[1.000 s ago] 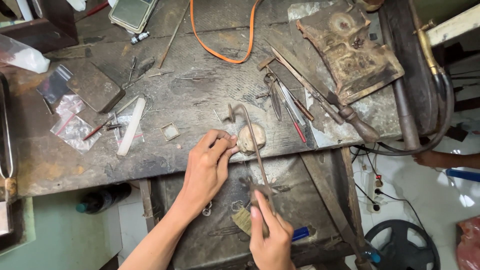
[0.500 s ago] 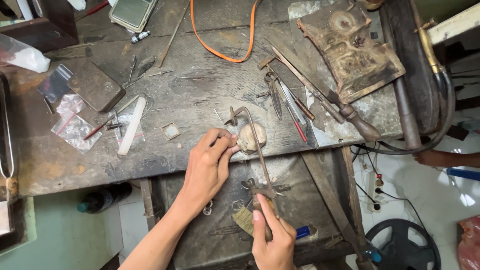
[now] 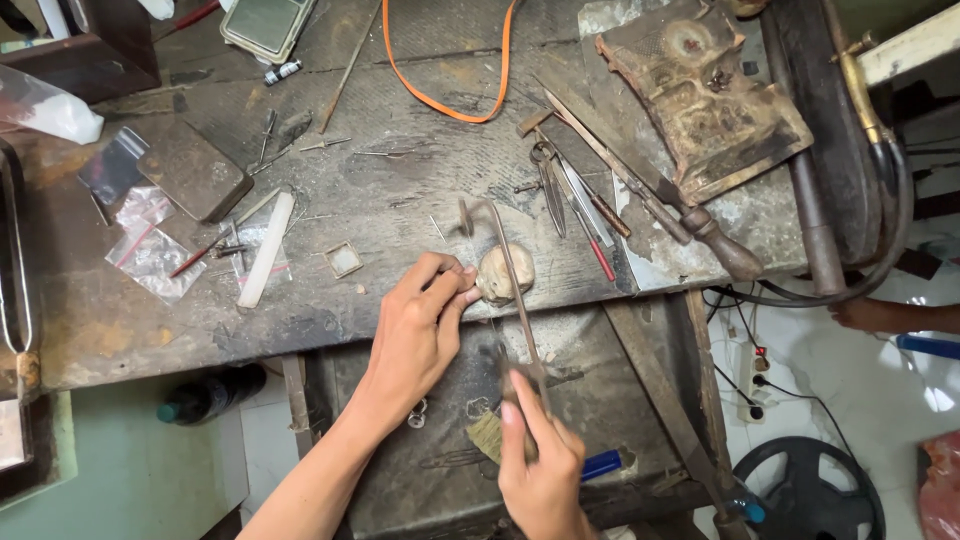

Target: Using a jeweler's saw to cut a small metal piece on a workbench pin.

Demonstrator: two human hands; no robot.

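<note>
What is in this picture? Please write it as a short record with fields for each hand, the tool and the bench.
left hand: fingertips press a small pale piece at the bench edge
right hand: grips the handle of a jeweller's saw frame
saw frame: reaches up past the pale piece
bench: dark, worn; files, orange strap, plastic bags lie on it

Orange strap (image 3: pixel 440 95) at the far middle of the scarred surface (image 3: pixel 400 190), wooden-handled file (image 3: pixel 650 190) right, white stick (image 3: pixel 267 250) and plastic bags (image 3: pixel 150 255) left, black fan (image 3: pixel 805 490) near right on the floor.

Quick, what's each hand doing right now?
Left hand: fingers pressed against a small pale block at the bench edge.
Right hand: closed on the saw frame handle.
</note>
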